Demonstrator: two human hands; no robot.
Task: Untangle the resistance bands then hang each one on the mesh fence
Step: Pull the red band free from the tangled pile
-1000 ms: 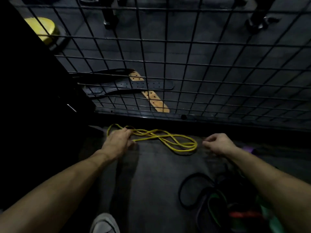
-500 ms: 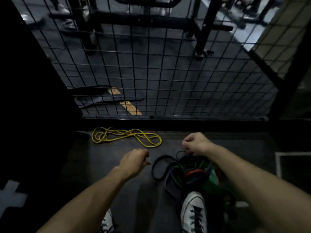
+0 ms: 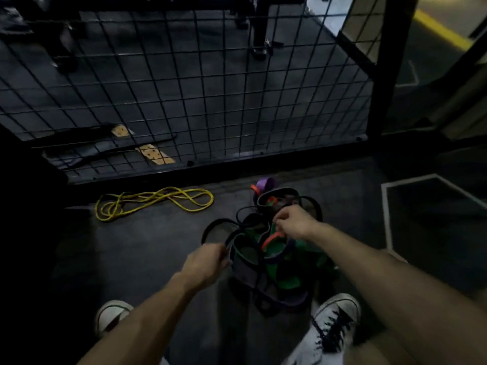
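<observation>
A tangled pile of resistance bands (image 3: 276, 270), green, purple, black and orange, lies on the dark floor in front of my feet. My right hand (image 3: 293, 222) is curled over the top of the pile and pinches an orange band (image 3: 271, 239). My left hand (image 3: 207, 260) grips a thin black band (image 3: 214, 227) at the pile's left edge. A yellow band (image 3: 155, 202) lies loose and coiled on the floor to the left, apart from both hands. The black mesh fence (image 3: 200, 101) stands behind, with its bottom rail on the floor.
Black belts and a tan leather strap (image 3: 155, 154) lie behind the fence at the left. A thick black post (image 3: 387, 64) ends the fence at the right. White floor lines (image 3: 384, 214) mark the right side. My white shoes (image 3: 334, 320) flank the pile.
Both hands left the yellow band and moved back to the tangled pile. My left hand now grips the black band, my right pinches the orange one. The view has pulled back.
</observation>
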